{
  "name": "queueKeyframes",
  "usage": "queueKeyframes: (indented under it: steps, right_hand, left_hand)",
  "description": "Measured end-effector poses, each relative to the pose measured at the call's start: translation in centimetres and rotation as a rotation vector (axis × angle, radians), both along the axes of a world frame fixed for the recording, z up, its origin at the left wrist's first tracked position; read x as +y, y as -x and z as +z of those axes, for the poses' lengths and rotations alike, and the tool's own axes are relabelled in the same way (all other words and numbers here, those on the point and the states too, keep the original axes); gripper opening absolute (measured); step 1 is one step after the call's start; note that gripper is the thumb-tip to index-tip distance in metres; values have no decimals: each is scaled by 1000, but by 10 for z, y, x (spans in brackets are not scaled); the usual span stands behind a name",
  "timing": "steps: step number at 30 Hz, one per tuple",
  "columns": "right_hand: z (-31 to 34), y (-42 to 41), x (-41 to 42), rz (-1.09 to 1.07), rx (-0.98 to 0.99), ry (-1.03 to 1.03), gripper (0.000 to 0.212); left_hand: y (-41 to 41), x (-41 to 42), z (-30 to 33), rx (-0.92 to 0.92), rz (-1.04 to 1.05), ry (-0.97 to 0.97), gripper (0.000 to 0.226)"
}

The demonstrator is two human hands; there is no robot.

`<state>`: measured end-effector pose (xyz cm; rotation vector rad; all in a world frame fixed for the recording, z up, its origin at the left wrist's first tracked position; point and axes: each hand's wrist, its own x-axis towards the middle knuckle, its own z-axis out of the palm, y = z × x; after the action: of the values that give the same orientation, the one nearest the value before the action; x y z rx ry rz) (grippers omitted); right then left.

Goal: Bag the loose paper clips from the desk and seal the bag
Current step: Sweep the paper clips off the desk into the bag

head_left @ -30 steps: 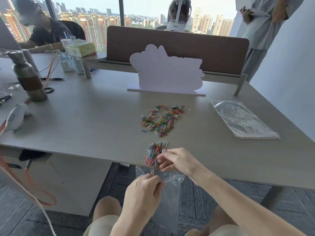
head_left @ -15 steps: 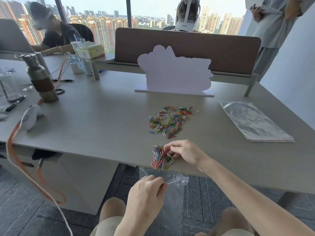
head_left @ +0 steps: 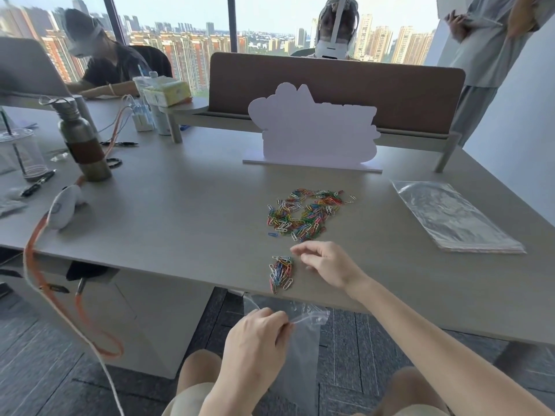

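Note:
A big scatter of coloured paper clips lies in the middle of the desk. A smaller bunch of clips sits close to the desk's front edge. My right hand hovers just right of that bunch, fingers loosely apart, holding nothing. Below the desk edge my left hand pinches the rim of a clear plastic bag, which hangs open under the small bunch.
A stack of clear bags lies at the right of the desk. A white cut-out sign stands behind the clips. A metal bottle, a plastic cup, pens and an orange cable sit left. Other people are behind the divider.
My right hand has let go of the small bunch and lifted up and right of it. The bunch now lies a bit further in from the edge. My left hand still holds the bag.

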<state>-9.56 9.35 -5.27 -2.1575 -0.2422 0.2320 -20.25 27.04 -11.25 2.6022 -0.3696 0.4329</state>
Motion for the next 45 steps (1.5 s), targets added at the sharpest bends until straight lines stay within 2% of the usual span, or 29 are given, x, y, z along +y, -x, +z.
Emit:
queueKeyframes:
  steps: [3,6,8,11,15,19,23,26,28,30,33,38,40,45]
  right_hand:
    - [-1,-10,13,104,-27,89,38]
    - [-6,-9,23,226,-84,233,37]
    - [-7,-4,25,287,-104,258,35]
    - [-8,5,21,321,-51,204,35]
    - [-12,9,14,274,41,-5,35]
    - [-13,6,12,178,1,2,43]
    - [-11,11,23,317,59,24,57]
    - [-10,13,20,377,116,0,54]
    - [-11,14,13,356,153,-81,50]
    - [-14,13,5,243,107,-131,46]
    - [-19,13,-2,104,6,-52,42]
    - [-17,28,2,279,-7,9,43]
    - [-16,29,3,277,-6,-1,42]
    - [-21,16,-12,38,-36,-128,47]
  left_hand:
    - [0,1,1,-2,1,-13,22]
    - [1,2,1,-10,2,-21,24]
    - [1,2,1,-19,-2,-18,24]
    - [2,2,0,-25,-6,-13,25]
    - [2,4,-1,-15,-1,-15,24]
    - [2,6,0,-17,-5,-23,23]
    - [2,6,-1,-11,2,-24,27]
    - [3,6,-2,-4,-2,-30,26]
    - [3,6,-3,-4,-7,-33,26]
    - [3,5,-3,-2,-8,-34,26]
    - [3,4,-2,-3,-8,-23,25]
    - [2,-2,2,-19,-18,-4,31]
    - [2,-4,3,-27,-22,-5,30]
    - [2,-6,4,-33,-29,-29,30]
